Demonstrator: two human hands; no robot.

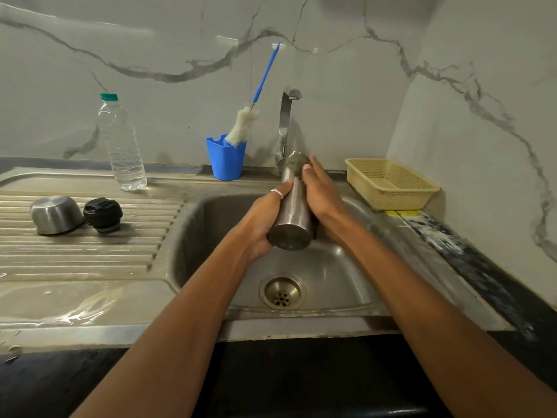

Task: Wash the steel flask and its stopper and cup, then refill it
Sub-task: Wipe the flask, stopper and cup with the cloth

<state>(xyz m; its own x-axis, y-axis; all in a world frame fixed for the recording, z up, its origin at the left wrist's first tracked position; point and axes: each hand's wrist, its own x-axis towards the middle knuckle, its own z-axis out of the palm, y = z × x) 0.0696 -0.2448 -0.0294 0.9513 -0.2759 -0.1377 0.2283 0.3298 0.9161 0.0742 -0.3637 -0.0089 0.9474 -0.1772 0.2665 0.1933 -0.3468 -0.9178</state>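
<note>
- A steel cup (55, 215) lay mouth-down on the ribbed draining board (90, 254) at the left, touching or just beside the black stopper (103, 214) on its right.
- Behind them stood a clear water bottle (122, 143) with a green cap.
- A blue holder (226, 159) stood at the wall with a bottle brush (242, 126) leaning in it.
- The left hand (259, 224) held the flask's lower part, fingers curled round it from the left, a ring on one.
- The flask (294, 212) hung tilted over the sink (331, 276), base toward the camera, mouth up by the tap (286, 122).
- The right hand (321, 191) clasped the flask's upper right side, thumb near the mouth.
- A yellow basket (388, 184) sat on the desk (470, 260) at the right.
</note>
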